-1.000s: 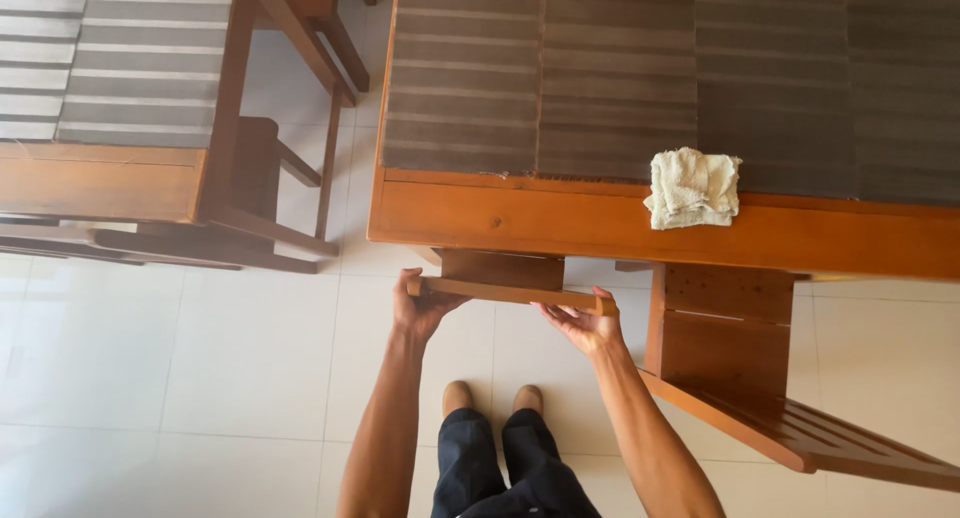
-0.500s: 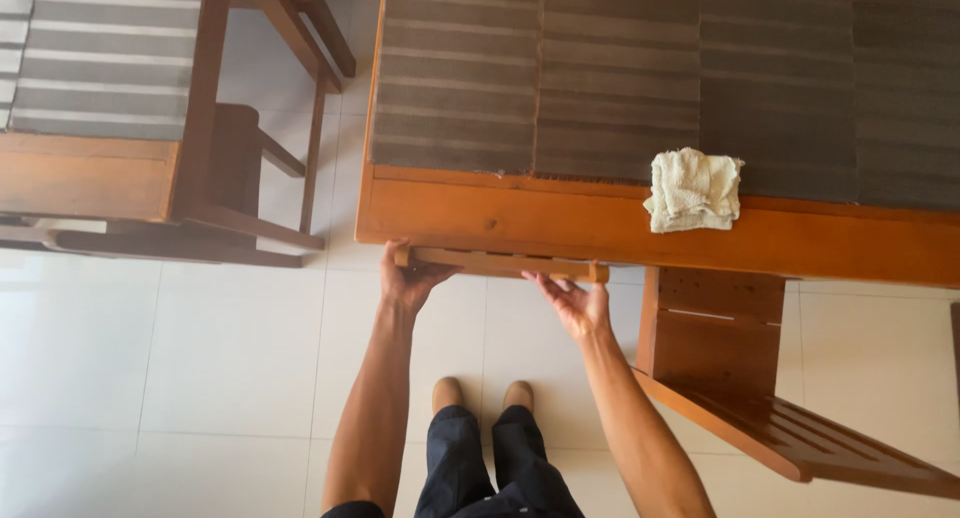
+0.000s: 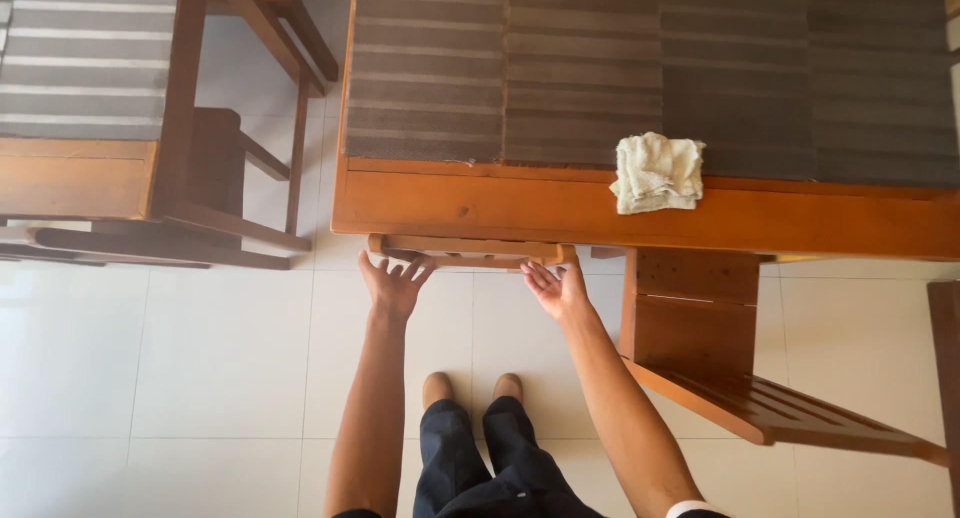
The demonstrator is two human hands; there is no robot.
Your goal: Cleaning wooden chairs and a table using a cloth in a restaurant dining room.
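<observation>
I count two wooden tables: one big table [image 3: 640,213] in the middle and one second table [image 3: 80,178] at the left edge. Each table carries a striped grey covering, so two coverings: one [image 3: 640,68] on the big table and one [image 3: 90,58] on the left table. There is one folded cloth [image 3: 657,173]. I see one chair [image 3: 470,250] pushed under the big table, and one chair [image 3: 720,358] tipped over on its right. Two bare hands are there, the left hand [image 3: 395,283] and the right hand [image 3: 553,288], and two feet [image 3: 470,388].
</observation>
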